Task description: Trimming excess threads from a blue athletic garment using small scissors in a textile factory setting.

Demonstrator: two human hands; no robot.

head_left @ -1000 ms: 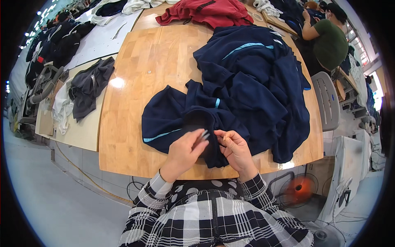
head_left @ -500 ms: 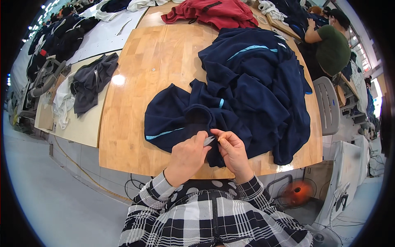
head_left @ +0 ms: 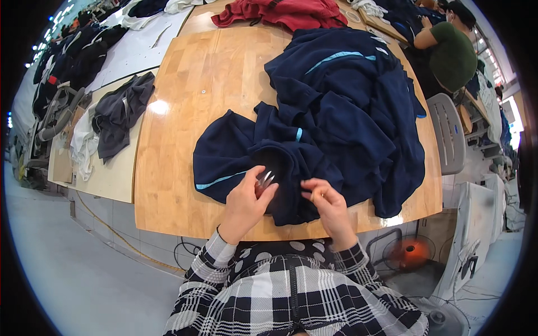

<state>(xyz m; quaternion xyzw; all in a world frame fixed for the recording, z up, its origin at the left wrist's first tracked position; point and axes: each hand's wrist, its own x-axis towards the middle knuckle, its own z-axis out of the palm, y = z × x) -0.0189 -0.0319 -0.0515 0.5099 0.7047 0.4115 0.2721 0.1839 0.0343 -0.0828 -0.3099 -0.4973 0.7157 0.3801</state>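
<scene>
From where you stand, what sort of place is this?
Probably a garment workshop: navy clothing lies heaped on a wooden table, the left hand holds what look like small metal snips, and a co-worker in green is beside more dark fabric.

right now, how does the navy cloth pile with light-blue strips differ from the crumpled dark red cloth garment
The navy cloth pile with light-blue strips lies nearer the camera and fills much more of the picture; the crumpled dark red cloth garment lies beyond it, cut off by the top edge. The left hand and right hand are at the navy pile, while neither is near the red garment. Both are rumpled cloth.
</scene>
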